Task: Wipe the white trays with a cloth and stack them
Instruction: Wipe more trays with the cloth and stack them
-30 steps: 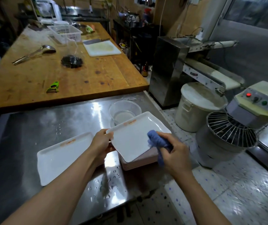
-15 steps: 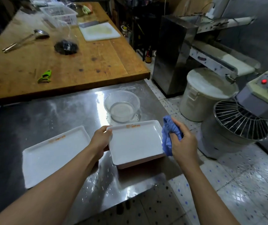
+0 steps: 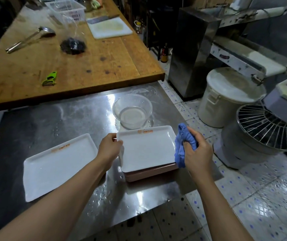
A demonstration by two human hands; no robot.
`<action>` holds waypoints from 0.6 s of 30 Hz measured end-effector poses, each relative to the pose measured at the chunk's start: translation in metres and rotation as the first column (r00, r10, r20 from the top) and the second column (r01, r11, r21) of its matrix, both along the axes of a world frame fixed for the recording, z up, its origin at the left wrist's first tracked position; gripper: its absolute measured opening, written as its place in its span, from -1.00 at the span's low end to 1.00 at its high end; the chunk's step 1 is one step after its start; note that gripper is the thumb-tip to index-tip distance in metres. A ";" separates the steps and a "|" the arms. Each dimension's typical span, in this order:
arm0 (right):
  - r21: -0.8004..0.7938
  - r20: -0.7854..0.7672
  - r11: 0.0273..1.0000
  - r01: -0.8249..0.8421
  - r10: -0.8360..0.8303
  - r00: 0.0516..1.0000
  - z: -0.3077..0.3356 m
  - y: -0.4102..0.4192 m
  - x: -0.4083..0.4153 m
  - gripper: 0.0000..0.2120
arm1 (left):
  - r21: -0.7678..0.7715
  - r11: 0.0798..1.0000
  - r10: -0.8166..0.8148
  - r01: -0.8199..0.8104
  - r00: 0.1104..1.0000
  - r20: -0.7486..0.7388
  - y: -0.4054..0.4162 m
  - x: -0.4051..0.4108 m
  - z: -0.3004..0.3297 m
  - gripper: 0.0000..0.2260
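Trays first: a loose white tray [image 3: 57, 166] lies at nine o'clock; the left hand [image 3: 109, 150] pinches the top tray [image 3: 146, 148] on the stack. At three o'clock, the right hand [image 3: 197, 152] clutches the blue cloth [image 3: 182, 145]. Wet steel [image 3: 52, 122] could let the stack slide.

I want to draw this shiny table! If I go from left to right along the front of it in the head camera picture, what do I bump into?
Lone white tray → left hand gripping the stack's edge → top white tray of the stack → blue cloth → right hand holding the cloth.
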State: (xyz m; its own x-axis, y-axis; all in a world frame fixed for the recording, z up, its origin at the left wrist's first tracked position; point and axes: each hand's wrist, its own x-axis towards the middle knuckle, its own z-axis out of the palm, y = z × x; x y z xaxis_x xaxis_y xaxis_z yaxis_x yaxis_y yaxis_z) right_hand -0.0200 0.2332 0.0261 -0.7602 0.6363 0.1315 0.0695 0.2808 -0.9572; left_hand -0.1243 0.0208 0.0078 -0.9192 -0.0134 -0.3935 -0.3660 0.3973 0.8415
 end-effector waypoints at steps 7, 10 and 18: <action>-0.013 0.029 1.000 -0.029 0.029 0.999 0.003 -0.007 -0.007 -0.70 | -0.021 0.998 -0.057 0.057 0.998 0.016 -0.001 0.007 -0.010 -0.65; -0.008 0.039 0.999 -0.049 0.050 0.998 0.003 -0.013 -0.009 -0.68 | -0.062 0.993 -0.103 0.104 0.995 0.012 -0.002 0.008 -0.012 -0.62; 0.017 0.025 0.989 -0.149 0.149 0.989 0.013 -0.054 -0.024 -0.69 | -0.075 0.997 -0.039 0.037 0.999 -0.028 -0.038 0.015 0.002 -0.36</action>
State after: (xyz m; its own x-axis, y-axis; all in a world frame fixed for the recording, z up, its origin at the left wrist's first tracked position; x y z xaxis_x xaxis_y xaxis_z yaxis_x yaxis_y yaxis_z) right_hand -0.0443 0.1788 0.0388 -0.8492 0.5135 0.1231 0.0483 0.3077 -0.9502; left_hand -0.1089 -0.0173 0.0103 -0.9309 -0.0063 -0.3653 -0.3249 0.4720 0.8196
